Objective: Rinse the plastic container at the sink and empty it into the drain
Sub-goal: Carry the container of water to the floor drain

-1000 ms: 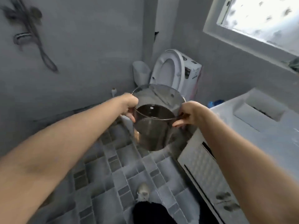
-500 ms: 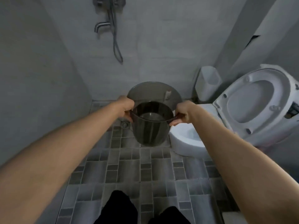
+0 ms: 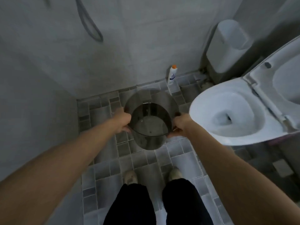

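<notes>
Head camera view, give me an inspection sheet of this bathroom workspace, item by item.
Surface: grey tiled floor, patchwork of large and small tiles; no drain in view.
Job's things: dark see-through plastic container, held upright above the floor, a little water inside.
Clutter: white bottle with an orange cap, standing at the foot of the wall.
Hands: left hand grips the container's left rim; right hand grips its right rim.
Cables: shower hose hanging in a loop on the wall.
Surroundings: toilet with lid up, to the right; white bin in the corner; the person's feet below.
</notes>
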